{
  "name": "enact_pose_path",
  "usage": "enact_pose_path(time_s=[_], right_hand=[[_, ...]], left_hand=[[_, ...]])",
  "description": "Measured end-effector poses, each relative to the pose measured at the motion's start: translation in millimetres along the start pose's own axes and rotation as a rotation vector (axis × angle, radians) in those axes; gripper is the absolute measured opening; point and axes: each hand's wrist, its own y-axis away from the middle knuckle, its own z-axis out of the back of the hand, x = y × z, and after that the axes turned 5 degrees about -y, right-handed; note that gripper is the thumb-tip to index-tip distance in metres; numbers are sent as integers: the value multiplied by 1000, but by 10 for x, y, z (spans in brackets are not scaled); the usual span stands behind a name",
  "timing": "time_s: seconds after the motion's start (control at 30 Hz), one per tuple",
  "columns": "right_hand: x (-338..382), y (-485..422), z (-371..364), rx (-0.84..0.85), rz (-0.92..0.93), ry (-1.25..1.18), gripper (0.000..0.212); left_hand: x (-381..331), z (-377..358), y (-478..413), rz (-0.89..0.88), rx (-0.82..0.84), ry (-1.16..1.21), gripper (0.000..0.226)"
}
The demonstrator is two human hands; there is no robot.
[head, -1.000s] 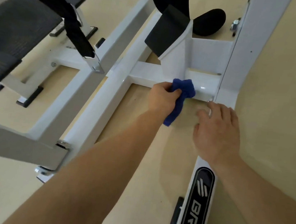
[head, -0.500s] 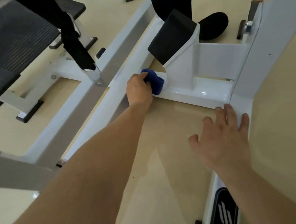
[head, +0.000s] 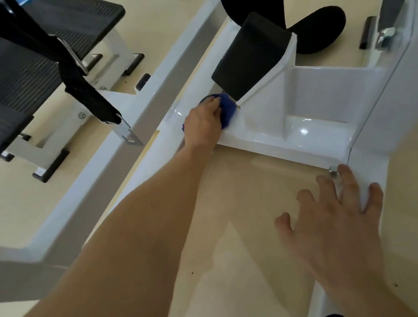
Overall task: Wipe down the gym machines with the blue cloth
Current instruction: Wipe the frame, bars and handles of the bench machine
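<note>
Gleaming white frame (head: 298, 140) on beige floor (head: 251, 190)

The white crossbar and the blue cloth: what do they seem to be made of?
The white crossbar is probably steel with glossy white paint; it shows sharp light reflections. The blue cloth looks like soft fabric, perhaps microfibre; it bunches in folds under the left hand.
</note>
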Motion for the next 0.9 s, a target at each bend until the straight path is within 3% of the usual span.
enact_pose_path(time_s=[0.13, 0.2, 0.33, 0.43, 0.57, 0.7, 0.8, 0.9], right_hand=[[-14, 6, 16, 11, 24, -5, 56], [-10, 7, 46, 52, 13, 7, 57], [48, -25, 188, 205, -18, 17, 61], [5, -16, 214, 218, 2, -26, 58], [-21, 19, 207, 182, 24, -55, 50], [-20, 46, 223, 128, 66, -131, 46], [-172, 160, 277, 62, 128, -385, 47], [-370, 357, 541, 138, 136, -754, 57]], left_hand=[[16, -44, 380, -282, 27, 22, 31], [33, 16, 227, -251, 64, 17, 30], [-307, 69, 64, -1, 86, -148, 26], [-487, 92, 436, -14, 86, -156, 23], [-338, 451, 753, -102, 310, -233, 29], [-593, 766, 1321, -94, 311, 76, 18], [-958, 921, 1619, 38, 251, 364, 12], [-1287, 1080, 1770, 158, 274, 639, 8]])
